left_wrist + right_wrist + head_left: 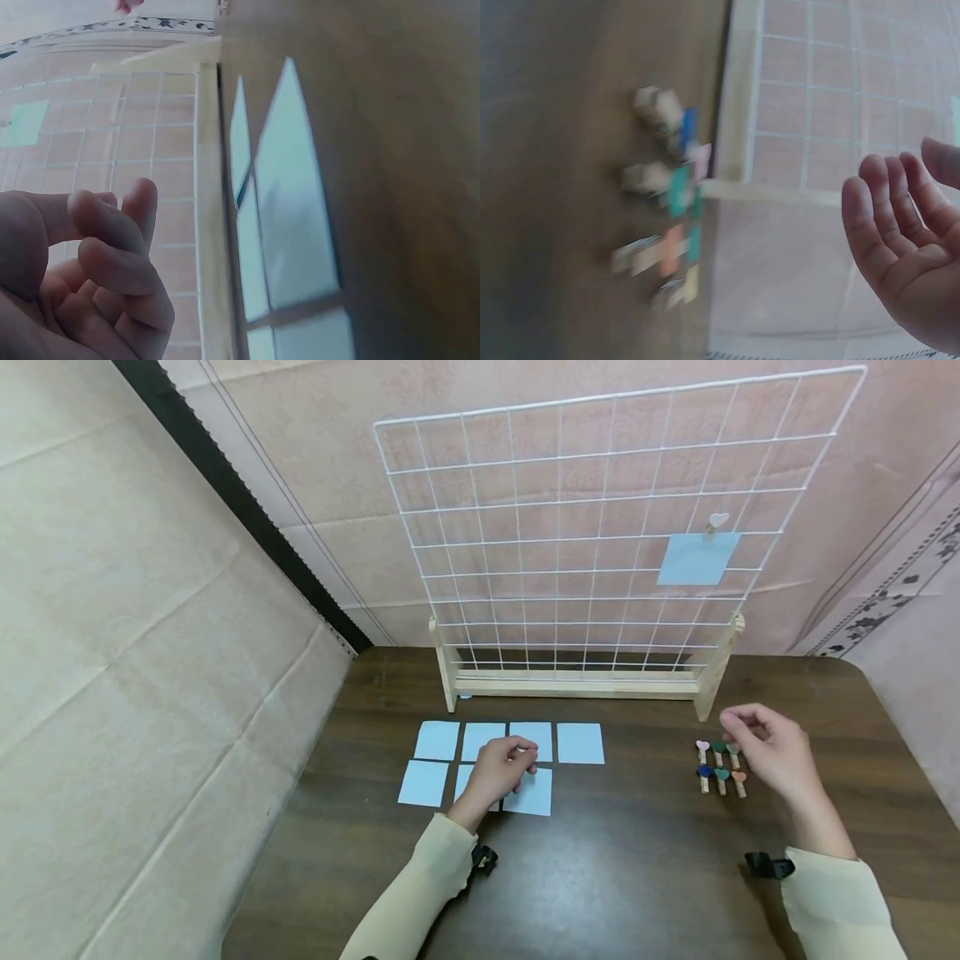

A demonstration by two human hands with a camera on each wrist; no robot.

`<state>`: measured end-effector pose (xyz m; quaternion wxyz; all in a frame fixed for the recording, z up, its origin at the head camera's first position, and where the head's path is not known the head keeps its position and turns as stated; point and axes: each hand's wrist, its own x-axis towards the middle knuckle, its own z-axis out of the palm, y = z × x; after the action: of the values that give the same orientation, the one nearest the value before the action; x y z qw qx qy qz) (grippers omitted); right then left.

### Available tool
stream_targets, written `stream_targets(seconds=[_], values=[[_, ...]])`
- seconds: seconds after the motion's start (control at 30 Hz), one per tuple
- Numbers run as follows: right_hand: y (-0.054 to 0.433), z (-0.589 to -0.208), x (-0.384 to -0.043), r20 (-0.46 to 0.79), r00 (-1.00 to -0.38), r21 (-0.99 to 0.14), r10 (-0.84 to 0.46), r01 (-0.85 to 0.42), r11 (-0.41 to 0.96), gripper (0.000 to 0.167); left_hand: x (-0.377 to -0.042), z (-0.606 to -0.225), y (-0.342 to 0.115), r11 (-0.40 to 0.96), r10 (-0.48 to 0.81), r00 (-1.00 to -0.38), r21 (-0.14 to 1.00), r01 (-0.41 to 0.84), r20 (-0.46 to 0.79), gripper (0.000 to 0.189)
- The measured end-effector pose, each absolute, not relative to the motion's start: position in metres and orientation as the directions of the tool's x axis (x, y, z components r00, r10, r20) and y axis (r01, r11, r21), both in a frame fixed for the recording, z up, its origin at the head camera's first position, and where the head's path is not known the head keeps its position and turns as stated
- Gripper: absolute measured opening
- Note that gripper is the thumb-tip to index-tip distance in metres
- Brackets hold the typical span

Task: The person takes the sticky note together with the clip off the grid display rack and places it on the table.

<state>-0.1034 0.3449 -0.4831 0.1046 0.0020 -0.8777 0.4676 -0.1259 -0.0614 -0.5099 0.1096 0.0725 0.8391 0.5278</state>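
Observation:
My left hand (498, 772) hovers over two rows of pale blue square sheets (580, 744), its fingers loosely bent with nothing between them. In the left wrist view those sheets (292, 210) lie flat on the table, beside the bent fingers (116, 266). On the right, my right hand (780, 758) hangs just above small wooden clothespins with coloured heart tops (704, 777). The right wrist view shows its palm bare and its fingers (866, 217) relaxed, apart from the blurred clothespins (652, 180). Part of the lower row of sheets is hidden under my left hand.
A white wire grid panel (600, 398) stands upright in a wooden base (577, 687) at the back of the brown table (600, 885). One blue sheet (693, 560) hangs at its right side from a clothespin with a white heart (717, 519). Pale cloth walls surround the table.

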Motion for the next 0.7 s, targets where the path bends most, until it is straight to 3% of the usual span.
stream_targets(seconds=[0.47,0.7], values=[[0.331,-0.425,-0.143,0.345,-0.908,-0.881,0.237,-0.226,0.415,0.02,-0.153,-0.49,-0.015,0.336,0.256,-0.964,0.929,0.156,0.07,0.019],[0.326,-0.398,-0.157,0.44,-0.851,-0.85,0.287,-0.292,0.438,0.026,-0.168,-0.47,0.004,0.328,0.288,-0.946,0.912,0.246,0.152,0.022]])
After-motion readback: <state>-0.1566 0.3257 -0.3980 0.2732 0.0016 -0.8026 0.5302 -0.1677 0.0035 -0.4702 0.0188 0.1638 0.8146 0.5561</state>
